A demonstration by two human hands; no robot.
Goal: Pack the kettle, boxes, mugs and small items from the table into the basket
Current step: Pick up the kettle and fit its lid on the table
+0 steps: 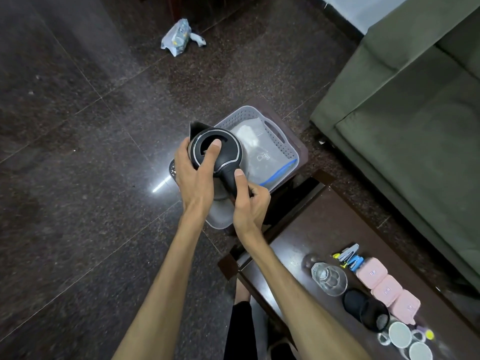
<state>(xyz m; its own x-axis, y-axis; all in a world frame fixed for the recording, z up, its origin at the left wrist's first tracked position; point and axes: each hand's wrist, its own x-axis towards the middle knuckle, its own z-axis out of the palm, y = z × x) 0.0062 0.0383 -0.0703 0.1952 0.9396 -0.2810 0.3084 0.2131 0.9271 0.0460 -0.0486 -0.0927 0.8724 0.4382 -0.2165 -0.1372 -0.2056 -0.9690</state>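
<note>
A black electric kettle (226,149) with a silver ring on its lid hangs over the near end of a grey perforated basket (278,133). My left hand (192,175) wraps the kettle's body, thumb on the lid. My right hand (249,201) grips the kettle's handle from the near side. A clear zip bag (262,152) with a blue seal lies inside the basket. On the dark wooden table (319,235) at lower right stand three pink boxes (387,289), a glass jar (328,278), two white mugs (407,341), a black pouch (363,307) and a stapler (349,255).
The basket rests on a low dark stool beside the table's far end. A green sofa (405,126) fills the right side. A crumpled plastic bag (179,37) lies on the dark polished floor at the top. My leg shows below the table edge.
</note>
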